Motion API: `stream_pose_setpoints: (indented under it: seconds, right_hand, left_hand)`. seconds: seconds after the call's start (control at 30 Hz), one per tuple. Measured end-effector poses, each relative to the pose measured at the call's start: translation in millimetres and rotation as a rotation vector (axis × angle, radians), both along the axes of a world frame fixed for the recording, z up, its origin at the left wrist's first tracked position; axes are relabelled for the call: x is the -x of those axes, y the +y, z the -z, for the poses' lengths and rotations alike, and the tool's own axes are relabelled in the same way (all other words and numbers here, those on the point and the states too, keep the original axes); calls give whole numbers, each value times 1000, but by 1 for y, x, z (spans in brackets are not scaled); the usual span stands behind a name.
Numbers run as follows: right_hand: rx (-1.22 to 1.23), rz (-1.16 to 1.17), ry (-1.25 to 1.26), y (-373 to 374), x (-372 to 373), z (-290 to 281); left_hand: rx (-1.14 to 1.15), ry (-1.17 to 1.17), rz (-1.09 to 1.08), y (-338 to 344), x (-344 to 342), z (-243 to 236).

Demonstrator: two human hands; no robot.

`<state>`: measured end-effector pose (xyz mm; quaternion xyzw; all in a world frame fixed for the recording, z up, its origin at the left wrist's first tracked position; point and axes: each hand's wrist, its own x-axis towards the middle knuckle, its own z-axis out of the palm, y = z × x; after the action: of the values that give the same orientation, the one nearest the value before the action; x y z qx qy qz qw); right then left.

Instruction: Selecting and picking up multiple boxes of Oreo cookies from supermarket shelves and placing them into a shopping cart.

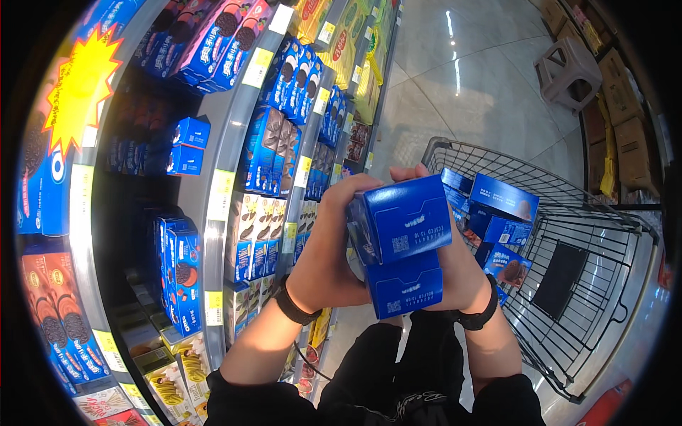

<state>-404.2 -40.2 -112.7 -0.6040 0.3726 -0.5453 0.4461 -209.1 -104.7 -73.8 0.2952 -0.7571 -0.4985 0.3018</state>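
Note:
Two blue cookie boxes are pressed together one above the other, the upper box and the lower box, with their end flaps facing me. My left hand is closed on their left side, its thumb along the lower box. On the other side my right hand grips the same pair, most of its fingers hidden behind the boxes. Just past the right hand, several blue cookie boxes lie piled at odd angles in a wire shopping cart.
At the left run store shelves with cookie packs, blue boxes and a price rail. A yellow starburst sign hangs at the shelf front. Far right are a grey plastic stool and cardboard cartons. Tiled floor lies ahead.

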Motion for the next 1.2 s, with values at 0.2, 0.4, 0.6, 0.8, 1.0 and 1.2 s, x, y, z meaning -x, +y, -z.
stream_pose_setpoints:
  seconds: [0.2,0.4,0.6,0.8,1.0,1.2]
  right_hand:
    - [76,19,107,-6,-10,4]
    - [44,-67,121,-18,-30,2]
    - [-108,-364,188,-30,-40,-15]
    - [114,-179,411,-106,-72,-55]
    - [725,219,715,-223,-183,-73]
    - [279,183,1129,-257,-271,-96]
  left_hand:
    - [102,-31,-12,0,-13,11]
    - [-117,-12,-163,11,-40,18]
    - [-253,-176,-284,36,-85,41]
    - [28,-388,-359,92,-144,43]
    - [-168,-377,-398,136,-155,46]
    - [-216,-301,-431,165,-162,53]
